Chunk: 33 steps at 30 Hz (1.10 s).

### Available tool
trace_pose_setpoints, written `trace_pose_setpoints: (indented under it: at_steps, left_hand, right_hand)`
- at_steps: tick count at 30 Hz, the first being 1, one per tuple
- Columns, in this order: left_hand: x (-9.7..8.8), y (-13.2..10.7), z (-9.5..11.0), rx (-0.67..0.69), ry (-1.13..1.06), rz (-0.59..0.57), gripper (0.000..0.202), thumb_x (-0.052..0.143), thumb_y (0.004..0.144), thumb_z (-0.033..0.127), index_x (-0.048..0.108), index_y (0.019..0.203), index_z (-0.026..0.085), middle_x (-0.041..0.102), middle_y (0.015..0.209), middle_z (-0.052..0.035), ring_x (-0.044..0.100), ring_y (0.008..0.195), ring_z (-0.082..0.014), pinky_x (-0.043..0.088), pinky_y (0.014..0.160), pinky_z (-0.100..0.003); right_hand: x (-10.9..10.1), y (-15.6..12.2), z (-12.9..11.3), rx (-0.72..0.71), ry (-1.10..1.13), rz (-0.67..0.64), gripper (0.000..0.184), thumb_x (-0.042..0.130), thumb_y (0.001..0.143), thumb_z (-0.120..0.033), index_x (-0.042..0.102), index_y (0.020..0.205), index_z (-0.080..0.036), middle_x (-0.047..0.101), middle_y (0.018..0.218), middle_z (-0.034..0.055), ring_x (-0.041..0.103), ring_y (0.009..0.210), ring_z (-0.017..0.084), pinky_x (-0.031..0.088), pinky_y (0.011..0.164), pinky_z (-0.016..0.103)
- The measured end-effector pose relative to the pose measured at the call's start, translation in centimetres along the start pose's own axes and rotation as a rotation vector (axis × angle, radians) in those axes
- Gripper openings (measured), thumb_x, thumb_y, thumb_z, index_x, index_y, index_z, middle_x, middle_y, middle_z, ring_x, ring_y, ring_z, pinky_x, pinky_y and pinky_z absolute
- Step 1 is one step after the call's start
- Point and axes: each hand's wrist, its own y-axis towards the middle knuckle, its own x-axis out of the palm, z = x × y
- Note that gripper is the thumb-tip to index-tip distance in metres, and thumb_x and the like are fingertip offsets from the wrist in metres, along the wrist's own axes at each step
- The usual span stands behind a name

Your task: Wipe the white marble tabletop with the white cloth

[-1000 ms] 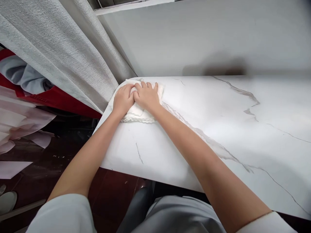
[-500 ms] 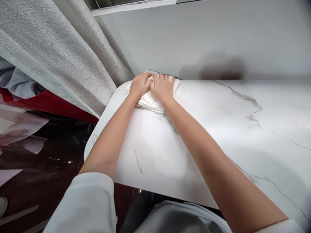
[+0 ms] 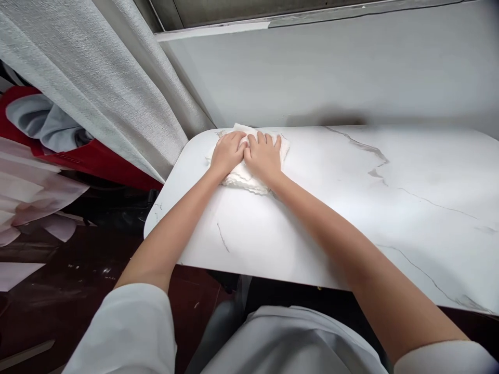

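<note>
A folded white cloth [image 3: 245, 181] with wavy edges lies on the marble-patterned white table [image 3: 249, 234], at its far left by the wall. My left hand [image 3: 229, 151] rests palm down on the cloth's left part, fingers laid over it and close together. Beside it, my right hand [image 3: 265, 156] presses on the right part with its fingers spread. The two thumbs meet near the middle of the cloth. Both arms reach forward, elbows nearly straight.
A grey wall panel [image 3: 312, 72] runs along the table's back edge. At the left hangs a pale curtain [image 3: 117, 78], touching the rounded table corner. Below it are a red bag or container [image 3: 105, 163] with grey fabric, and sheer pinkish cloth [image 3: 39, 182], above a dark red floor [image 3: 97, 270].
Both hands and the cloth have slid slightly back from the wall toward me. The head view has shifted, showing more of the ledge above the wall panel and of the table's right side.
</note>
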Motion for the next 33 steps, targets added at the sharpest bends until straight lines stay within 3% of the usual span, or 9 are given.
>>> trace_pose_setpoints:
  at_steps: [5, 11, 15, 19, 22, 26, 30, 33]
  left_hand:
    - [-1.4, -6.3, 3.0, -0.047, 0.091, 0.031, 0.041, 0.030, 0.096, 0.024, 0.057, 0.126, 0.018, 0.061, 0.136, -0.0117, 0.052, 0.130, -0.0263, 0.032, 0.116, -0.045]
    - [-3.4, -13.3, 5.9, -0.113, 0.136, -0.011, 0.047, 0.025, 0.098, 0.028, 0.053, 0.133, 0.015, 0.056, 0.143, -0.0133, 0.044, 0.139, -0.0269, 0.026, 0.121, -0.044]
    - [-3.9, -16.4, 8.4, -0.142, 0.135, -0.027, 0.052, 0.022, 0.098, 0.031, 0.052, 0.137, 0.013, 0.053, 0.146, -0.0153, 0.041, 0.142, -0.0297, 0.025, 0.122, -0.048]
    - [-3.5, -18.3, 11.4, -0.105, 0.078, -0.018, 0.050, 0.025, 0.098, 0.032, 0.047, 0.142, 0.023, 0.052, 0.148, -0.0106, 0.039, 0.144, -0.0285, 0.026, 0.122, -0.054]
    - [-2.9, -18.5, 13.4, -0.061, 0.035, -0.039, 0.051, 0.026, 0.098, 0.030, 0.044, 0.145, 0.025, 0.051, 0.149, -0.0098, 0.037, 0.145, -0.0273, 0.026, 0.122, -0.055]
    - [-1.9, -16.8, 15.1, -0.009, 0.015, -0.084, 0.050, 0.026, 0.098, 0.028, 0.045, 0.144, 0.021, 0.049, 0.150, -0.0107, 0.036, 0.146, -0.0273, 0.023, 0.123, -0.054]
    - [-0.5, -12.9, 15.3, 0.012, 0.004, -0.086, 0.047, 0.028, 0.097, 0.024, 0.050, 0.137, 0.012, 0.052, 0.147, -0.0148, 0.040, 0.142, -0.0285, 0.022, 0.123, -0.050]
    - [0.7, -8.9, 14.7, 0.018, -0.024, -0.041, 0.040, 0.033, 0.095, 0.018, 0.056, 0.127, 0.018, 0.060, 0.138, -0.0108, 0.048, 0.134, -0.0256, 0.027, 0.120, -0.046]
  right_hand:
    - [-1.8, -4.9, -0.5, -0.110, -0.009, -0.065, 0.044, 0.031, 0.100, -0.025, 0.053, 0.136, -0.016, 0.048, 0.147, 0.0136, 0.040, 0.136, 0.032, 0.014, 0.118, 0.059]
    - [-3.6, -10.9, -1.7, -0.212, -0.007, -0.094, 0.045, 0.034, 0.099, -0.026, 0.053, 0.138, -0.015, 0.046, 0.148, 0.0157, 0.041, 0.135, 0.034, 0.017, 0.116, 0.061]
    - [-5.3, -14.2, -1.2, -0.279, -0.015, -0.115, 0.049, 0.030, 0.099, -0.028, 0.050, 0.142, -0.014, 0.045, 0.150, 0.0168, 0.040, 0.137, 0.035, 0.019, 0.117, 0.061]
    - [-7.2, -17.0, 0.6, -0.307, -0.024, -0.153, 0.053, 0.032, 0.097, -0.029, 0.048, 0.145, -0.013, 0.044, 0.151, 0.0171, 0.039, 0.137, 0.036, 0.020, 0.116, 0.062]
    - [-8.2, -18.4, 2.2, -0.280, -0.045, -0.159, 0.054, 0.031, 0.096, -0.029, 0.047, 0.146, -0.014, 0.044, 0.152, 0.0162, 0.039, 0.138, 0.036, 0.020, 0.117, 0.061]
    - [-8.8, -18.2, 4.4, -0.226, -0.079, -0.149, 0.054, 0.027, 0.097, -0.028, 0.047, 0.146, -0.015, 0.044, 0.152, 0.0134, 0.038, 0.139, 0.033, 0.018, 0.118, 0.059]
    - [-8.4, -15.4, 6.4, -0.158, -0.095, -0.131, 0.053, 0.026, 0.096, -0.024, 0.047, 0.144, -0.015, 0.046, 0.151, 0.0126, 0.040, 0.136, 0.032, 0.019, 0.116, 0.059]
    - [-7.6, -12.2, 7.8, -0.117, -0.096, -0.095, 0.050, 0.027, 0.095, -0.021, 0.049, 0.140, -0.016, 0.049, 0.147, 0.0135, 0.043, 0.132, 0.031, 0.020, 0.114, 0.061]
